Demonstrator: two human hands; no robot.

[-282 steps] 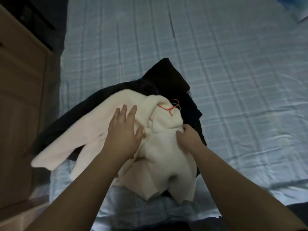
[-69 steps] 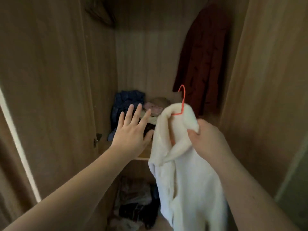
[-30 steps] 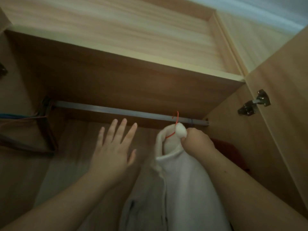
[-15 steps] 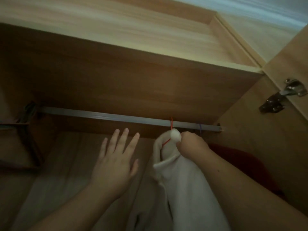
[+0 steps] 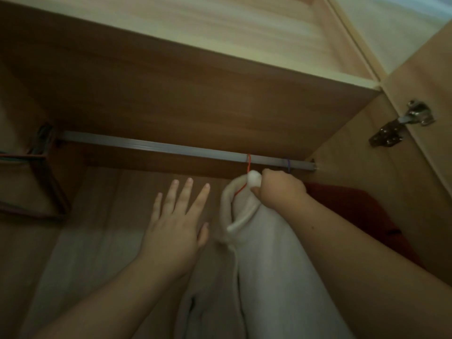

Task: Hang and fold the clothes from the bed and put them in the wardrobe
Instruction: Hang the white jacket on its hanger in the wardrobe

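Right hand (image 5: 278, 189) grips the white garment (image 5: 264, 265) at its collar; red hanger hook (image 5: 248, 162) sits over the rail (image 5: 151, 144). Left hand (image 5: 176, 226) spread (holding nothing).

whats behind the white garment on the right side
A dark red garment hangs behind the white garment, under a purple hook on the rail. The right arm covers most of it.

— What does the person wear on the arms?

— Nothing that shows. Both forearms are bare from the lower edge of the view up to the wrists; no sleeves or cuffs are in sight.

— And the hands?

— The left hand (image 5: 175, 231) and right hand (image 5: 281, 189) are bare too, without gloves. The left fingernails look short and plain.
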